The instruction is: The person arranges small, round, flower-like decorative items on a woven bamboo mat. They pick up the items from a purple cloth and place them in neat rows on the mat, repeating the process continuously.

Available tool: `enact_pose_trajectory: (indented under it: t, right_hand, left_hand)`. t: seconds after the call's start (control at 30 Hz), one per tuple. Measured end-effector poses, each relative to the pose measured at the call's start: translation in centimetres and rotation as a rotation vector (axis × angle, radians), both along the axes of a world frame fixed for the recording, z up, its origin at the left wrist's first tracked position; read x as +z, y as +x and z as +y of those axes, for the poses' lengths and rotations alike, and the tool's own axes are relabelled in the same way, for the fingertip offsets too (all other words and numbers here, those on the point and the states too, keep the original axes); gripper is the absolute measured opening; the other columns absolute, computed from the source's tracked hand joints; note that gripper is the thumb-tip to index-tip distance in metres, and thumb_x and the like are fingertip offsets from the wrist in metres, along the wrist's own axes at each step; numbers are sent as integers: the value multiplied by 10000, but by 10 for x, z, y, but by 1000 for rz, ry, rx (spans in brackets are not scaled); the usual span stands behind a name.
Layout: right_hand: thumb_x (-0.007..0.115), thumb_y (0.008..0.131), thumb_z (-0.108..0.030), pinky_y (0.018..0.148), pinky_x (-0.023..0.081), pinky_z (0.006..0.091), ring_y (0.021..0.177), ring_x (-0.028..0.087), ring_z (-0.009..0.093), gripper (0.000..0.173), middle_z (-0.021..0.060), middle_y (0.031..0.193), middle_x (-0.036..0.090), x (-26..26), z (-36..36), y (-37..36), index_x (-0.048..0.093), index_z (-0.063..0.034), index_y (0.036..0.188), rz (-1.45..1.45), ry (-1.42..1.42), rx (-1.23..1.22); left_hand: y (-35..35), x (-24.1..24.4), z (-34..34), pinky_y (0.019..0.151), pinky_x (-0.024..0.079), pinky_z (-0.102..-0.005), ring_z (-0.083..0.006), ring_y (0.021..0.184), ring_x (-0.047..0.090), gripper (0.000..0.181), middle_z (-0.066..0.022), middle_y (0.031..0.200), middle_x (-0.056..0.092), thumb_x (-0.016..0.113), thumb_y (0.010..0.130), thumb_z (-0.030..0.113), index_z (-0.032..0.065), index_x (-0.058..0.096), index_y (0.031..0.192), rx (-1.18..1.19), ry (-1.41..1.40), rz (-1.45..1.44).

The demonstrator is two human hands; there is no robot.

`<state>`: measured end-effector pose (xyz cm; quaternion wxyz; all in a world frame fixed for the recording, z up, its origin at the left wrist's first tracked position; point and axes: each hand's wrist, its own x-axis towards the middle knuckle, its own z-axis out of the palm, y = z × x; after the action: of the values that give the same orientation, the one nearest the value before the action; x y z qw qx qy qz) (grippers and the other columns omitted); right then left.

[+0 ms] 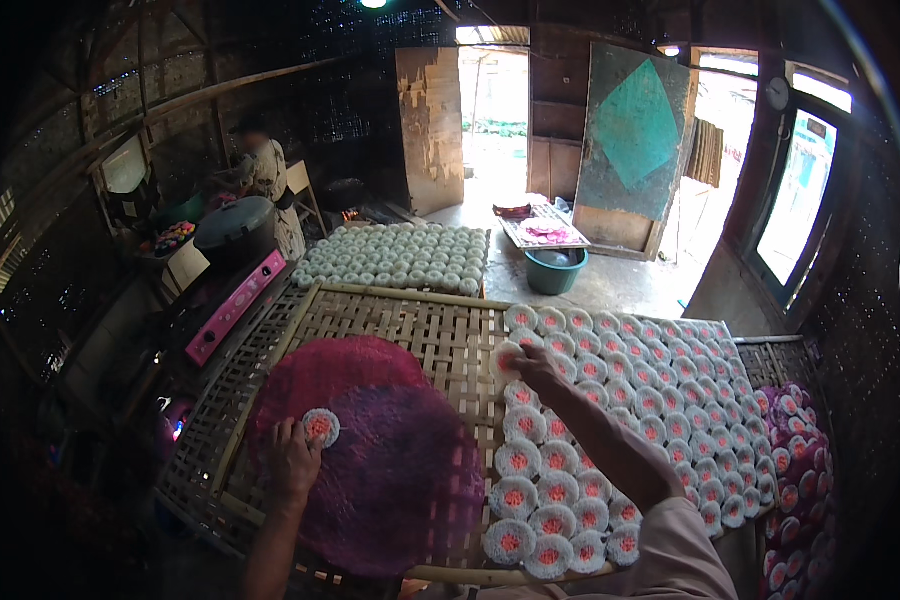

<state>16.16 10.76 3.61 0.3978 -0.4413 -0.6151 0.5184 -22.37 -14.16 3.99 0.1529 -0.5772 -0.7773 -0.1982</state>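
Observation:
My left hand [298, 457] grips the edge of a small round white cake [321, 428] with an orange-pink centre, over a thin magenta-purple round sheet [397, 480]. The sheet, perhaps cloth or netting, lies on a woven bamboo rack [420, 319]. At the left edge of the rows, my right hand [538, 369] has its fingers on another white cake [505, 361] with a pink centre. That cake looks tilted and partly overlaps its neighbours. To the right, many similar cakes [649, 401] lie in close rows on the rack; my right forearm hides some of them.
Plain white ring-shaped cakes [397, 259] fill a tray beyond the rack. More pink-centred cakes [795, 450] lie on purple material at right. A pink-fronted stove [236, 307] and a large lidded pot [234, 223] stand left, near a person [268, 176]. A green tub [556, 274] sits on the floor.

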Motion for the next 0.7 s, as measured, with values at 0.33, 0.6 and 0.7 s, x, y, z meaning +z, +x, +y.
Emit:
enact_pose_trajectory:
  t: [0.33,0.6,0.7]
  right_hand:
    - [747,724,-287,865,504,405,998,659,309,435,152,1093,700,-46,181,-54,709,-109,1119,-570,242,-90]
    - [704,859,-392,764,497,429,942,627,303,357,131,1091,650,-12,74,-47,694,-136,1109,-531,579,-28]
    - [614,932,-496,745,578,413,944,683,304,519,155,1179,668,19,-16,-67,653,-28,1154,-175,-260,644]
  left_hand:
    - [7,17,18,794,493,-405,-271,871,599,592,-87,910,582,800,681,101,53,528,1205,240,11,-563]
    - [44,22,42,754,512,-381,-222,830,602,574,-67,901,571,746,699,5,76,514,1218,94,177,-734]
    - [102,40,57,748,526,-368,-212,848,605,521,-70,930,565,729,729,9,71,521,1202,-80,216,-701]
